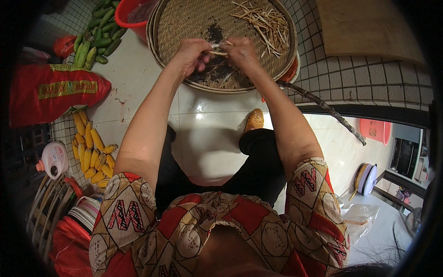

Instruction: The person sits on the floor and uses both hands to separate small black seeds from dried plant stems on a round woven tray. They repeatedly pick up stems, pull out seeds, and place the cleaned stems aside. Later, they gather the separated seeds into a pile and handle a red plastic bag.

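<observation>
Over a round woven bamboo tray (pixel 193 20), my left hand (pixel 193 55) and my right hand (pixel 242 53) pinch a pale dried bean pod (pixel 218 53) between them. The pod looks split, with a whitish part showing near the fingertips. Small dark beans (pixel 215 33) lie scattered on the tray beyond and beneath my hands. A heap of dry, tan pods (pixel 273 29) rests at the tray's upper right. A few thin pods or husks (pixel 228 77) lie close below my right hand. My fingers hide part of what I hold.
A red plastic basin (pixel 129 24) stands left of the tray, near green cucumber-like vegetables (pixel 102 42). Yellow corn cobs (pixel 91 149) lie by a red sack (pixel 62 91). A long dark stalk (pixel 322 104) sticks out right of the tray. A wooden board (pixel 367 27) is at upper right.
</observation>
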Motion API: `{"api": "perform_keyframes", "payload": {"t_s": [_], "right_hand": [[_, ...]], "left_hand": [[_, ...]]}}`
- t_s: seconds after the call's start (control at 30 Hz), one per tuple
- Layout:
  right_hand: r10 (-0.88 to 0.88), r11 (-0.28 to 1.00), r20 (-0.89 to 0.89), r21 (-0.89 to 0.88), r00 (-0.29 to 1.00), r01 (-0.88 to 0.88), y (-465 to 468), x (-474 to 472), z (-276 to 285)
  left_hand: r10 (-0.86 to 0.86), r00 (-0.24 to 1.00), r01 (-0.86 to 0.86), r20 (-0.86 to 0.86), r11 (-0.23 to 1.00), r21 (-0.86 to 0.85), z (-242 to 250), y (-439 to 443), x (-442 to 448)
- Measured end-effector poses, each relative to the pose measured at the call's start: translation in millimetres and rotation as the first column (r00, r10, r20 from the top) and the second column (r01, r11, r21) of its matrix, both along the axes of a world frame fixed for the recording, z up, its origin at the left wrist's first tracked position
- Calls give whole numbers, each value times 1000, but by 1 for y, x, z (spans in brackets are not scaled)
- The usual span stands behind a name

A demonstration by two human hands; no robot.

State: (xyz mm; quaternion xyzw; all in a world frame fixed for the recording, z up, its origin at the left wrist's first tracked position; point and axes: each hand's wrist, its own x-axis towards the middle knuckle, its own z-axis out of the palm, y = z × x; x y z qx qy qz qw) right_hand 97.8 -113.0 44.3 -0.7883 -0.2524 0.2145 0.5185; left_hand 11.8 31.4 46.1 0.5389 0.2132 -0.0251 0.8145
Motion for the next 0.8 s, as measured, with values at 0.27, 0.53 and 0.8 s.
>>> {"api": "perform_keyframes", "payload": {"t_s": [0.27, 0.53, 0.8], "right_hand": [[-11, 987, 172, 162, 985, -18, 3, -6, 1], [-61, 992, 296, 126, 953, 24, -2, 3, -10], [-97, 508, -735, 544, 671, 668, -28, 51, 21]], "left_hand": [[15, 1000, -14, -6, 994, 112, -2, -6, 1], [13, 1000, -14, -15, 999, -53, -1, 2, -1], [-27, 997, 76, -71, 466, 882, -14, -1, -1]]}}
